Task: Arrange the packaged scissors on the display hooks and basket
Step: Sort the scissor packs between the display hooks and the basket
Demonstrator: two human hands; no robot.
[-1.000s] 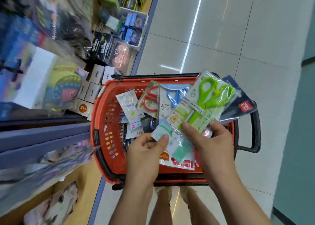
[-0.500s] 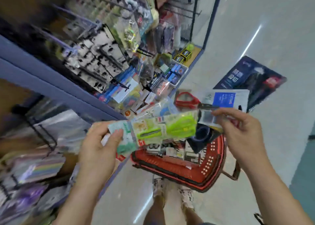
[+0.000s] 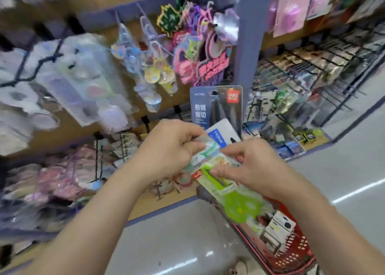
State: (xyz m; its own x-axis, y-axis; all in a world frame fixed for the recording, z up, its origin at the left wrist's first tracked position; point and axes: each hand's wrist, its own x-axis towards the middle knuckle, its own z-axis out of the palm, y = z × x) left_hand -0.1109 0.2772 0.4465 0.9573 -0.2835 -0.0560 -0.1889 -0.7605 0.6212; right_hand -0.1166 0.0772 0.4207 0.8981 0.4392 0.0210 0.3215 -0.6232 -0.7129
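Green-handled scissors (image 3: 239, 205) in a blurred clear packet, pinched by right hand (image 3: 253, 166); left hand (image 3: 166, 149) grips other, mostly hidden packets (image 3: 217, 136).

Dark blue scissors pack (image 3: 216, 108): white Chinese characters on the left half of the card, two rows, 防锈 over 剪切. Red square logo in its upper right corner; lettering blurred, not read. Small grey line in its upper left corner; illegible. White pack (image 3: 225, 128): blue label with white capitals, too smeared to read reliably. Pink hanging sign (image 3: 208, 66): large characters, unreadable. Green scissors pack (image 3: 239, 203) and teal-and-white pack (image 3: 198, 157): print blurred.
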